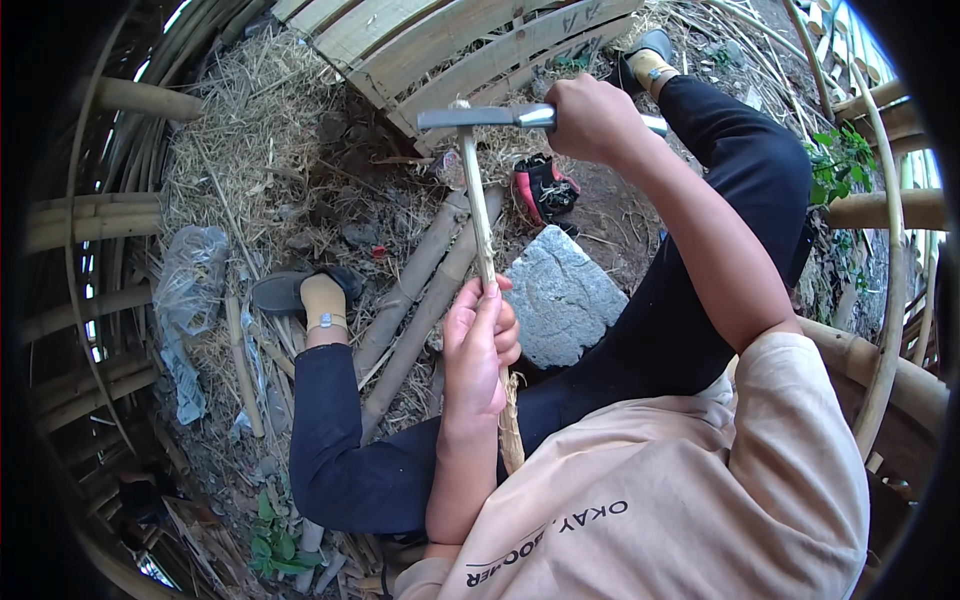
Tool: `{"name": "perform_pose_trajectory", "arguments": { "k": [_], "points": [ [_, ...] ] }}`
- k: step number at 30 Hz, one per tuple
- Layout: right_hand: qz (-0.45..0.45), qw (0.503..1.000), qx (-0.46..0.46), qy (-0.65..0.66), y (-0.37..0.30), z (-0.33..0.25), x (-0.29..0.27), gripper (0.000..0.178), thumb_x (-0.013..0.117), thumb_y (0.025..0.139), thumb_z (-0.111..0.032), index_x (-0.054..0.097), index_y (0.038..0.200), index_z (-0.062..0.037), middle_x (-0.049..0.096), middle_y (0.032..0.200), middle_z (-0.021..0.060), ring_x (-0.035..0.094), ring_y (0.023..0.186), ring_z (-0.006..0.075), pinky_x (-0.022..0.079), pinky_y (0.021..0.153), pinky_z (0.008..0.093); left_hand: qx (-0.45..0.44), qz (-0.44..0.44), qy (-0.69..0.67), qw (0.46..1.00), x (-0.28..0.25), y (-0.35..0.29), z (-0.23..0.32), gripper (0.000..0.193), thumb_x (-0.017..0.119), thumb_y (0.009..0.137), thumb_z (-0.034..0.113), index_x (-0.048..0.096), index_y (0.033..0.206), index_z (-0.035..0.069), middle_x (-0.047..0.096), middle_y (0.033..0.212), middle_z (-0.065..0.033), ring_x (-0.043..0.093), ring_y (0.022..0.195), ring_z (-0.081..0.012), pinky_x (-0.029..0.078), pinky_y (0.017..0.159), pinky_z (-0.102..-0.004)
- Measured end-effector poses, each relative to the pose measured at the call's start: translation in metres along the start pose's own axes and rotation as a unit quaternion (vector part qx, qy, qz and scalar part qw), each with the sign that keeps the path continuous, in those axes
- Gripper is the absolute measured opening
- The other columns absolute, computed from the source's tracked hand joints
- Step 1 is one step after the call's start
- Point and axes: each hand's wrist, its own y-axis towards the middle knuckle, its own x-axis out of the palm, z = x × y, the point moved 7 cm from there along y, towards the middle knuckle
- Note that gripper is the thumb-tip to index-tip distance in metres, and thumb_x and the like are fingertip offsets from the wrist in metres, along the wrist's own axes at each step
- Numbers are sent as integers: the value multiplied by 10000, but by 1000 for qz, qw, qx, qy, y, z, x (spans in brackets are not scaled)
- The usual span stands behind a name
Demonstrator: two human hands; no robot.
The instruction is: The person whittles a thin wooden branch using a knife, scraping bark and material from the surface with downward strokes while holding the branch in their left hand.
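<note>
My left hand (477,340) is wrapped round a slim, pale wooden stick (472,190), with the thumb laid along it. The stick slants up and away from me. Its lower part, rough and shredded, comes out below the hand beside my forearm. My right hand (598,118) is closed round the handle of a knife (470,117) with a grey, square-ended blade. That blade lies across the stick near its far end, and a short bit of stick shows beyond it. Whether the edge is biting into the wood I cannot tell.
A flat grey stone (562,300) lies between my legs, with a black and red object (545,190) behind it. Bamboo poles (420,285) rest on straw-covered ground. A slatted wooden crate (440,60) stands at the back, a clear plastic bag (192,275) lies left, and bamboo walls enclose both sides.
</note>
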Motion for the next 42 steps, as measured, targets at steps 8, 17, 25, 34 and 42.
{"name": "perform_pose_trajectory", "arguments": {
  "k": [8,17,25,34,42],
  "points": [
    [-38,982,-175,57,-29,-46,-5,205,705,777,-166,723,969,-98,703,781,162,705,754,338,572,714,454,8,-10,-50,999,-8,1,11,147,480,1056,195,534,1111,69,302,660,89,242,497,15,191,397,-156],
    [13,994,-59,89,4,-23,-3,217,670,709,-191,727,873,-61,704,775,182,702,759,367,571,744,465,10,-26,-74,997,-11,-1,13,134,472,1053,170,532,1108,64,315,675,81,258,502,9,205,398,-149],
    [26,986,-33,163,4,-16,15,176,686,758,-206,757,882,-104,715,782,158,712,751,340,574,745,456,29,-56,-82,995,0,-5,21,163,447,1063,184,534,1119,58,315,684,82,267,509,12,216,399,-150],
    [53,985,-134,93,-7,-53,2,190,701,721,-205,760,872,-105,713,771,154,708,744,338,577,750,447,0,-31,-91,995,-6,-8,13,197,428,1081,237,548,1082,81,288,658,83,241,500,3,192,404,-166],
    [134,972,-154,115,0,-48,-11,157,684,719,-166,736,847,-94,683,732,176,692,730,360,552,707,474,12,-22,-84,996,-8,-5,13,195,426,1078,224,548,1083,72,312,670,78,241,499,1,195,398,-166]
  ]
}}
